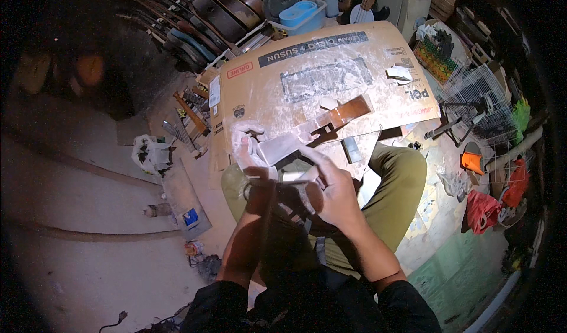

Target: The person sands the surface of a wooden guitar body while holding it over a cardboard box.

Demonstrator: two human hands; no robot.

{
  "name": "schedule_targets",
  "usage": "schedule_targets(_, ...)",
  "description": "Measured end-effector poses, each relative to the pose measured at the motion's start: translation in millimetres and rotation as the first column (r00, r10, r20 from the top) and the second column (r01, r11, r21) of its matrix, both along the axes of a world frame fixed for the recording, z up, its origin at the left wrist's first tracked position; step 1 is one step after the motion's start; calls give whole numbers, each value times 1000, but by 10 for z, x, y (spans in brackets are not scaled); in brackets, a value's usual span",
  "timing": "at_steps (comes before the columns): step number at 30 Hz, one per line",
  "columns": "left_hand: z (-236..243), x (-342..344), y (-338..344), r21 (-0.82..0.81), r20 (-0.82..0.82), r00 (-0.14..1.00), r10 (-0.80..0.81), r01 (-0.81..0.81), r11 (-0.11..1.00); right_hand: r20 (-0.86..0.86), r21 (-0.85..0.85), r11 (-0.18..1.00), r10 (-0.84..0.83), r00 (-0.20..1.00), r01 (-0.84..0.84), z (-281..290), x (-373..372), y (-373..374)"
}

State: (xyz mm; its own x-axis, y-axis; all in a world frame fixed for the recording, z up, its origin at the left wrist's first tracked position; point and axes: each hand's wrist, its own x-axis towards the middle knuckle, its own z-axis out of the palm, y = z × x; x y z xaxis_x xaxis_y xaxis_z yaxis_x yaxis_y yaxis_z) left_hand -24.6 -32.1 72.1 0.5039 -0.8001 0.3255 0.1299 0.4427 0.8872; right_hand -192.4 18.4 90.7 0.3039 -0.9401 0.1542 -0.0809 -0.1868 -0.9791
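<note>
My left hand (247, 147), coated in white dust, curls around the left end of a pale, flat rectangular piece (279, 150). My right hand (336, 194) is closed on the right, its index fingertip at the piece's right edge. Between that finger and the thumb shows a bright strip (293, 176); shadow and blur hide what it is. Just beyond the hands, a dusty pale block with a dark gap (322, 129) and a brown wooden piece (351, 110) lie on a large cardboard sheet (254, 88) streaked with white powder.
My legs (398, 176) flank the work. A small grey block (352, 149) is beside the right knee. Several guitars (218, 11) and a blue tub (301, 15) stand behind. To the right are a wire rack (484, 91) and a red bag (483, 209); left, a white plastic bag (152, 154).
</note>
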Motion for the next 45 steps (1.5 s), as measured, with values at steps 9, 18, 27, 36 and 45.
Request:
schedule_targets(9,-398,187,435,-42,464,883,74,-61,997,-141,-86,960,255,957,-268,-180,99,-14)
schedule_targets(18,-287,192,247,-96,440,891,110,-76,993,-286,-136,976,124,950,-168,-220,34,-191)
schedule_targets(27,-170,85,60,-106,380,917,124,-90,990,-595,92,988,151,790,-120,-125,16,-247)
schedule_targets(36,-712,253,305,19,509,839,192,-234,972,-580,24,997,69,812,-68,-270,25,-116)
schedule_targets(45,-50,18,74,-15,100,993,59,-58,998,-353,20,996,-79,932,92,-693,-348,49)
